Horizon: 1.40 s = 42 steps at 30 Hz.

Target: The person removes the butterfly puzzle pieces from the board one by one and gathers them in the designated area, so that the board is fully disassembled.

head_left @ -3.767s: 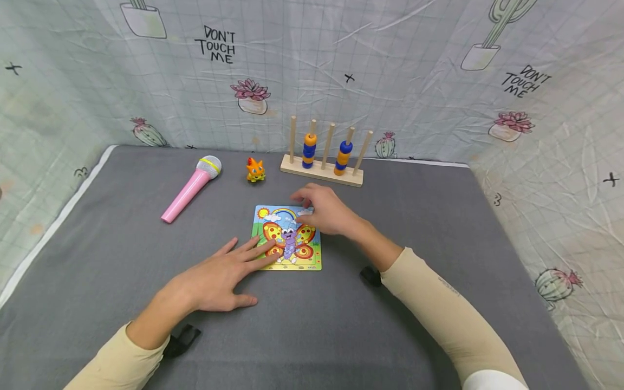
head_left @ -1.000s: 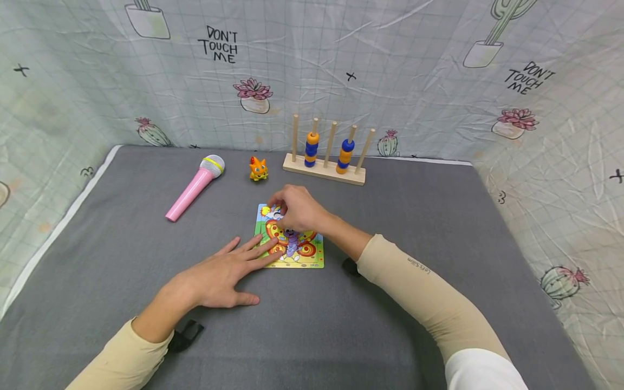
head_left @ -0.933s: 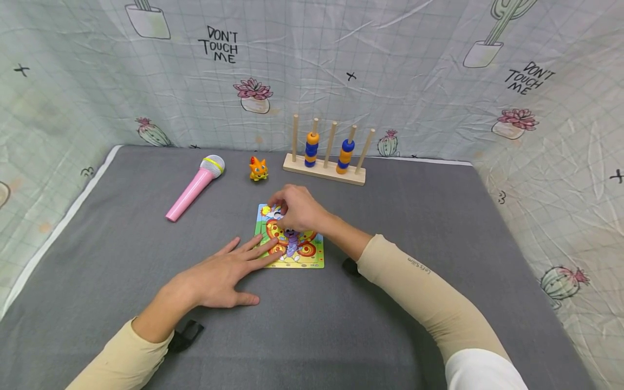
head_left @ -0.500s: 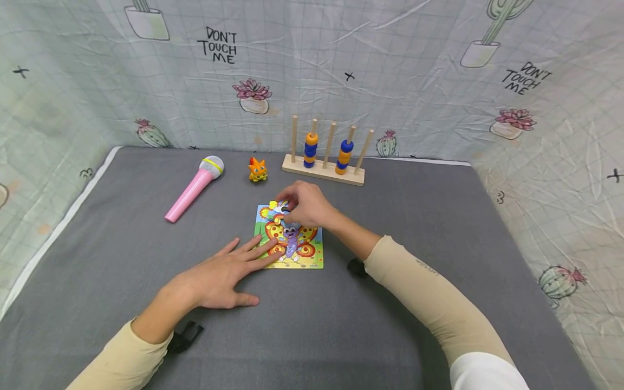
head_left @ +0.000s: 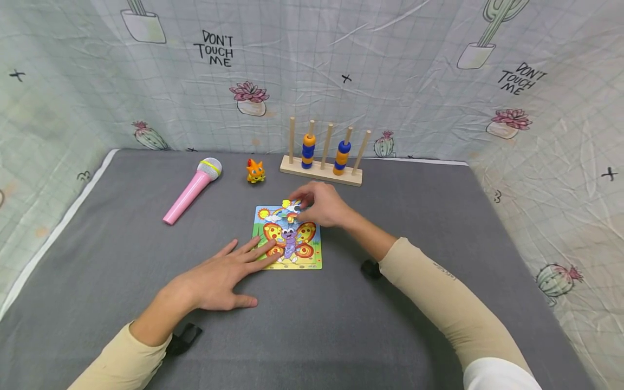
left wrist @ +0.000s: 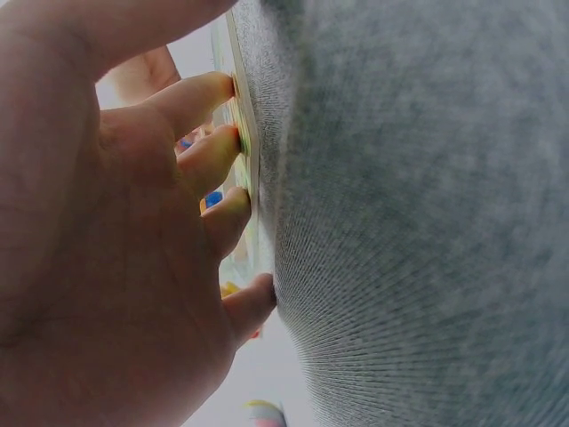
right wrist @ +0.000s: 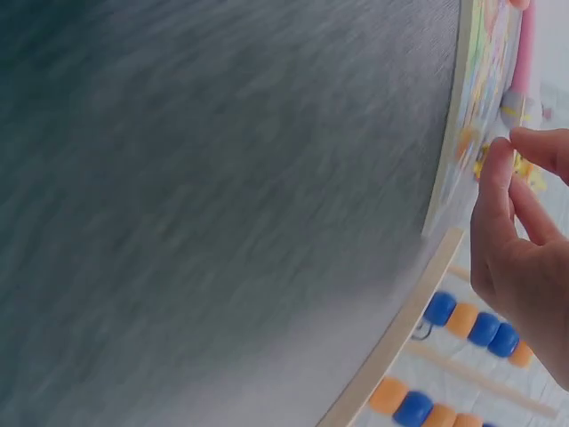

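A butterfly jigsaw puzzle in a flat square board lies on the table. My right hand pinches a small puzzle piece with yellow tabs between thumb and fingers, over the board's upper edge. In the right wrist view that hand has thumb and fingertip together beside the board. My left hand is spread palm down, several fingertips resting on the puzzle's left side. Those fingertips touch the board's edge in the left wrist view.
Behind the puzzle stands a wooden peg stand with orange and blue beads on two pegs. A small orange toy figure and a pink toy microphone are at the back left. A printed cloth hangs behind the grey table.
Over the last second my right hand has moved right along the puzzle's upper part, and the pinched piece has come into view, lifted and shifted right. My left hand stays in place.
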Motion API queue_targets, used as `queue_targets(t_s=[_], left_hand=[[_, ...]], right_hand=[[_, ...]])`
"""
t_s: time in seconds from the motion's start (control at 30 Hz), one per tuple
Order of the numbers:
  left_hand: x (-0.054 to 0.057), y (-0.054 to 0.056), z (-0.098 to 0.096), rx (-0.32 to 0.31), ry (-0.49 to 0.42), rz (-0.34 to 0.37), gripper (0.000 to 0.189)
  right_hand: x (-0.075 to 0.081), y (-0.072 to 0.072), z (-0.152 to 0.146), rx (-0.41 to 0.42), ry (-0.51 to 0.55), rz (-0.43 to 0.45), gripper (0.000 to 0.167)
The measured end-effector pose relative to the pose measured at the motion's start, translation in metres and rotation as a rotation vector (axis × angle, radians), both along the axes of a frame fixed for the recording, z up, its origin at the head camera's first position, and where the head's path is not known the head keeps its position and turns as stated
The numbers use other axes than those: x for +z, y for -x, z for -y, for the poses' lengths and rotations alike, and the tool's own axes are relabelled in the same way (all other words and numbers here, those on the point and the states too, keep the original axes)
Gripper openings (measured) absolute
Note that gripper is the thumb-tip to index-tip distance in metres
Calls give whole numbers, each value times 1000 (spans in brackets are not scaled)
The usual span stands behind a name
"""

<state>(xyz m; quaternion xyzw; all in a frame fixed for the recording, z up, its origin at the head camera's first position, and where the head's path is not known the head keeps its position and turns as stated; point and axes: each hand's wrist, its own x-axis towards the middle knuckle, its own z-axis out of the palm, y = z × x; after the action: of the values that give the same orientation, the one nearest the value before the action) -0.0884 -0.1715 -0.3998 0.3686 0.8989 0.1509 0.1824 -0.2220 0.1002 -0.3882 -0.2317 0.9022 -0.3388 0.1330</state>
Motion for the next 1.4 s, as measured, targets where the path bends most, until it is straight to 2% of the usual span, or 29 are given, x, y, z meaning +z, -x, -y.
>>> queue_targets(t_s=[0.4,0.7,1.4], left_hand=[[0,1,2,-5,4,-6,97],[0,3,1,-9,2,0,97],[0,3,3,-9,-13,10,96]], right_hand=[[-1,2,-43,-63,60,71,42],[3,5,-68,-100,14,75,43],[-1,7,-83,-56,-68,57,41]])
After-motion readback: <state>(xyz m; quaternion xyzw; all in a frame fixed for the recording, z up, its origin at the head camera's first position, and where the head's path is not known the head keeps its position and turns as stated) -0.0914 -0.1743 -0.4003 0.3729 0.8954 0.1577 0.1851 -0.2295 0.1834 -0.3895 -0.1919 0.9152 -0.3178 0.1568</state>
